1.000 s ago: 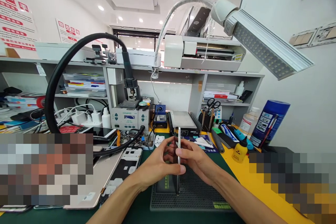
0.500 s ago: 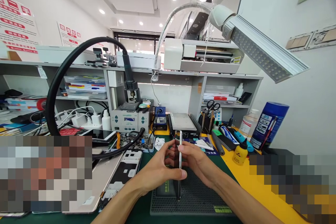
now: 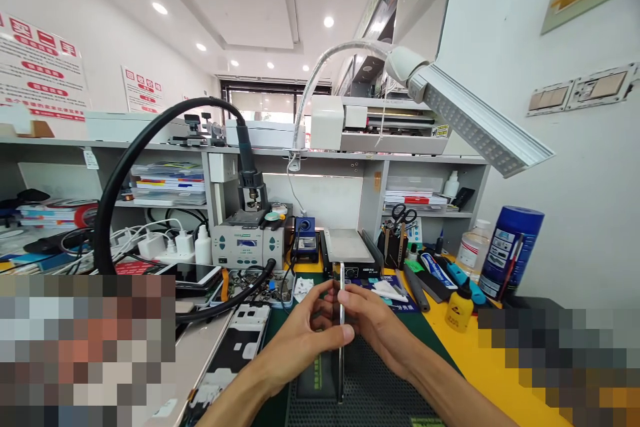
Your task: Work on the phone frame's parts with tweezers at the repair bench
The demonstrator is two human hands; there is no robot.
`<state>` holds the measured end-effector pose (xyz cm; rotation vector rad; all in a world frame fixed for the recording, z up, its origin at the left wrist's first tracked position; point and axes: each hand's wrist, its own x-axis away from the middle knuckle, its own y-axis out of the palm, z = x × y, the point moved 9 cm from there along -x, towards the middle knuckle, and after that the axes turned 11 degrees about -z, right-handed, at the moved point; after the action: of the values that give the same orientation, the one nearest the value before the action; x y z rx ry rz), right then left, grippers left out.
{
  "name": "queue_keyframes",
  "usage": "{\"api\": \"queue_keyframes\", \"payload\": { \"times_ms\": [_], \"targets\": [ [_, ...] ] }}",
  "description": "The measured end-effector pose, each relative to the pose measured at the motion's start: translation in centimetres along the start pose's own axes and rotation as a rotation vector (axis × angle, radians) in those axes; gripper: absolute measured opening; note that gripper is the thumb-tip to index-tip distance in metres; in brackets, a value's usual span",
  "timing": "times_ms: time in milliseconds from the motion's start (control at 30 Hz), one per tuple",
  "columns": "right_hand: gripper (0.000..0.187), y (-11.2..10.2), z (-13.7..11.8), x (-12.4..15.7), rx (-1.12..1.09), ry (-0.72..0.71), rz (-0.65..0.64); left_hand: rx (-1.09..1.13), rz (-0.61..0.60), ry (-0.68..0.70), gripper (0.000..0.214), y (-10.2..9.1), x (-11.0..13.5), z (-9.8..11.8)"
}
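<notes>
A slim phone (image 3: pixel 341 347) with a shiny metal edge stands upright over the mat, seen almost edge-on. Its two faces cannot be made out. My left hand (image 3: pixel 320 327) closes on it from the left, with the thumb across the near edge and the fingers curled behind. From the other side, my right hand (image 3: pixel 373 317) grips the upper part, its thumb and forefinger near the edge. Below them lies a dark perforated mat (image 3: pixel 385 380), and a dark flat piece with green lettering (image 3: pixel 318 373) rests on it left of the phone.
Opened tablet parts (image 3: pixel 235 353) lie at left beside a black hose (image 3: pixel 107 200) and a soldering station (image 3: pixel 247 245). A flat heating plate (image 3: pixel 350 245) stands behind my hands. On the right are a yellow bottle (image 3: pixel 459 310) and a blue can (image 3: pixel 513 247). A lamp (image 3: pixel 480 117) hangs above.
The view has tilted up slightly, so the bench sits lower in the picture. Both hands keep their hold on the phone with hardly any shift.
</notes>
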<state>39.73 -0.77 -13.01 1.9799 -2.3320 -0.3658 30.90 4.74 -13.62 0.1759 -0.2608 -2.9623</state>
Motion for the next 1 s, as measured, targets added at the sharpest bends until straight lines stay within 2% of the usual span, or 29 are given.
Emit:
{"api": "queue_keyframes", "payload": {
  "times_ms": [167, 333, 633, 1000],
  "targets": [
    [0.039, 0.1, -0.7, 0.0, 0.021, -0.054, 0.003, -0.042, -0.047, 0.064, 0.085, 0.6, -0.1, 0.8],
    [0.047, 0.0, -1.4, 0.1, 0.058, -0.110, 0.038, -0.059, -0.046, 0.079, 0.090, 0.4, -0.2, 0.8],
    [0.047, -0.7, -0.8, 0.0, 0.063, -0.077, 0.072, -0.100, -0.045, 0.076, 0.096, 0.3, -0.2, 0.9],
    [0.047, -0.4, -0.9, 0.1, 0.072, -0.080, 0.036, -0.114, -0.056, 0.094, 0.097, 0.4, -0.2, 0.7]
  ]
}}
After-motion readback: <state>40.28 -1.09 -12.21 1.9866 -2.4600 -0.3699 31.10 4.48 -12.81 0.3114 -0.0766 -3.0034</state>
